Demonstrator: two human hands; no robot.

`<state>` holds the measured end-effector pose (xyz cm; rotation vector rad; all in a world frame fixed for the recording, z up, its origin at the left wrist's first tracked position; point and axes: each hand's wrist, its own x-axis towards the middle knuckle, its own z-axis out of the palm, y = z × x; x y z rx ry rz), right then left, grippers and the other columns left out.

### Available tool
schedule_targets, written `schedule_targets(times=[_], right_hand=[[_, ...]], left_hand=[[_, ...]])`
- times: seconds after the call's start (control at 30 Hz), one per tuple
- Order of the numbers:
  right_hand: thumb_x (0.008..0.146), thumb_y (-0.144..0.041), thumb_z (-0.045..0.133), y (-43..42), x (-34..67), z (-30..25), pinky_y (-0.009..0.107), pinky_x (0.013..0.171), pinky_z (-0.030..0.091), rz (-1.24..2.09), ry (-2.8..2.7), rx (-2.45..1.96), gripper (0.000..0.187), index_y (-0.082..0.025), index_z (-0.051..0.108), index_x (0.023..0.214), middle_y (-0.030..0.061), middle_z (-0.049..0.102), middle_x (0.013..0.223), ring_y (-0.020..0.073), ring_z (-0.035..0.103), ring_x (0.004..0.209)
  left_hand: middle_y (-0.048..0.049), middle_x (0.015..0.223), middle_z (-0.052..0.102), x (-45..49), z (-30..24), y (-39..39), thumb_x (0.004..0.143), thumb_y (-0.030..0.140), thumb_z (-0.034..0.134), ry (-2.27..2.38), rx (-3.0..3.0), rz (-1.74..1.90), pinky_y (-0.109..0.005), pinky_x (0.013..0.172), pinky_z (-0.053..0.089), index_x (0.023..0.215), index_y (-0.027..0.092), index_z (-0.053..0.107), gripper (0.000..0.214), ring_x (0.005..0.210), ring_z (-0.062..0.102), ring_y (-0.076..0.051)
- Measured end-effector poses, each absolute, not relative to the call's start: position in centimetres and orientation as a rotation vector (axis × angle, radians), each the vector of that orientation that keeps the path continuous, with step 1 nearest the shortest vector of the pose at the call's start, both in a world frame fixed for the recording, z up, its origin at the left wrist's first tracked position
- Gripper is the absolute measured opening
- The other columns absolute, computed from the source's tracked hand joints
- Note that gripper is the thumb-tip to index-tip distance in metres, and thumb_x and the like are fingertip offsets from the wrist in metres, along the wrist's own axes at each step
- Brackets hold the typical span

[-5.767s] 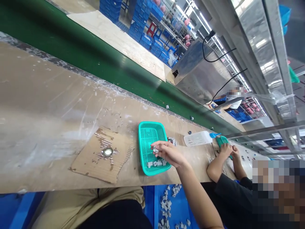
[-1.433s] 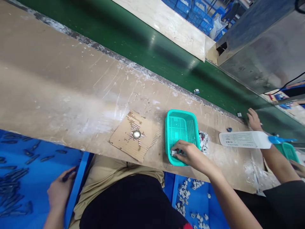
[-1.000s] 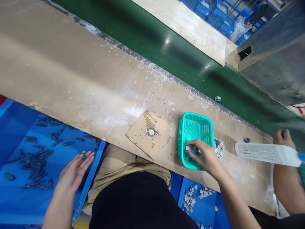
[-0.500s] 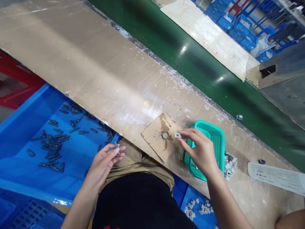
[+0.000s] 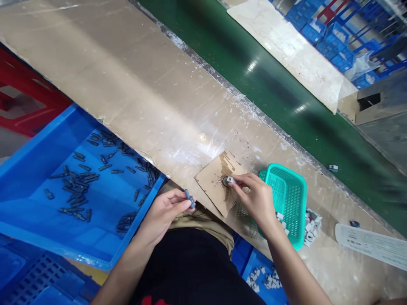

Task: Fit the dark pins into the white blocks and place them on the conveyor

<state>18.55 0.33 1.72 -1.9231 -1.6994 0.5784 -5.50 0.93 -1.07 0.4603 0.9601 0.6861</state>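
Note:
Between the thumb and fingers of my left hand (image 5: pixel 168 212) is a dark grey-blue plastic part (image 5: pixel 190 199), slim and stepped along its length. My right hand (image 5: pixel 256 199) pinches a small white block-shaped piece (image 5: pixel 231 180) by its side. That piece is over a small round cap (image 5: pixel 224 181) and partly hides it; whether they touch I cannot tell. The cap rests on a stained square of cardboard (image 5: pixel 211 178). Just right of my right hand stands a green plastic basket (image 5: pixel 300 212) with some white pieces inside.
A blue bin (image 5: pixel 38 148) at the left holds many dark parts (image 5: pixel 76 186). White pieces (image 5: pixel 312 226) are heaped beside the basket, and more lie in a lower blue bin (image 5: pixel 254 258). A green conveyor belt (image 5: pixel 235 67) runs behind the table. A pale printed strip (image 5: pixel 369 245) lies at the right.
My left hand has moved right, away from the blue bin, with the dark part. My right hand has carried the white piece left from beside the basket to over the round cap.

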Motion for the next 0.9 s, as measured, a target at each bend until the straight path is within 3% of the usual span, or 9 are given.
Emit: schedule_targets(times=[0.13,0.27,0.7,0.9], right_hand=[[0.071,-0.036,0.074,-0.6,18.2,4.0,0.029,0.065,0.056,0.991,-1.053,-1.857,0.023,-0.019,0.071,0.086,0.0057,0.071,0.082,0.0183,0.067,0.073],[0.066,-0.032,0.079,-2.0,18.0,5.7,0.025,0.060,0.056,1.236,-0.839,-1.720,0.023,-0.018,0.072,0.083,0.0050,0.072,0.076,0.0155,0.066,0.065],[0.065,-0.026,0.079,-2.9,17.2,6.8,0.014,0.039,0.042,1.280,-0.797,-1.705,0.018,-0.016,0.072,0.079,0.0034,0.070,0.066,0.0092,0.059,0.049],[0.069,-0.028,0.075,-2.6,18.5,6.3,0.019,0.049,0.048,1.293,-0.849,-1.678,0.018,-0.016,0.073,0.083,0.0031,0.071,0.069,0.0129,0.064,0.057]], left_hand=[[-0.0018,0.073,0.070,-1.8,-0.7,1.0,0.062,0.024,0.082,0.869,0.359,0.735,-0.021,0.068,0.057,0.075,0.013,0.068,0.022,0.070,0.067,-0.013],[-0.0040,0.072,0.073,1.2,-0.4,0.9,0.055,0.023,0.086,0.830,0.288,0.758,-0.022,0.066,0.058,0.073,0.012,0.071,0.026,0.066,0.068,-0.014],[-0.0040,0.075,0.074,3.2,1.2,1.0,0.056,0.030,0.084,0.869,0.518,0.681,-0.034,0.069,0.061,0.071,0.016,0.073,0.023,0.065,0.069,-0.021],[-0.0044,0.072,0.072,3.4,1.8,2.5,0.067,0.041,0.075,0.948,1.009,0.595,-0.033,0.068,0.059,0.072,0.021,0.076,0.020,0.068,0.068,-0.023]])
